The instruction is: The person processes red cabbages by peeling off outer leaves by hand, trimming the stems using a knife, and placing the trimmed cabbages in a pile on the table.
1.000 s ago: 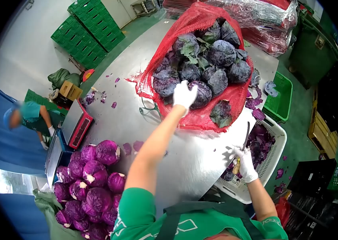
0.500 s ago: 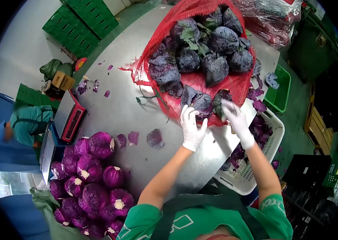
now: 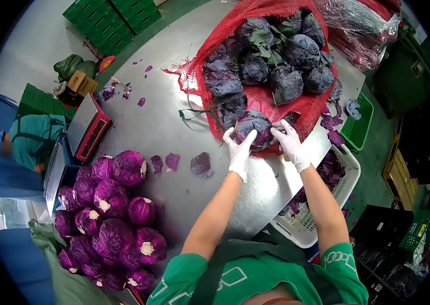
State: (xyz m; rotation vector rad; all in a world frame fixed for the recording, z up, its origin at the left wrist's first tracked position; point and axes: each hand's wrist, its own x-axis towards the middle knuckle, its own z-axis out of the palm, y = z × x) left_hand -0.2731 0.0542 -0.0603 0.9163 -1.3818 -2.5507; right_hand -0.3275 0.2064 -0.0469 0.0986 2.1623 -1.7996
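Head view: round, veined purple cabbage (image 3: 256, 127) at near edge of red mesh bag (image 3: 262, 104) on smooth steel table (image 3: 215, 203). White-gloved left hand (image 3: 239, 153) and right hand (image 3: 291, 144) grip its sides, fingers parted, bent. Green sleeve (image 3: 341, 263) print unreadable.

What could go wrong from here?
The round cabbage between the left hand and right hand could slip and roll. The red mesh bag has a loose, frayed edge that might snag a hand. The purple heads are heaped on one another, so a knock might topple some.
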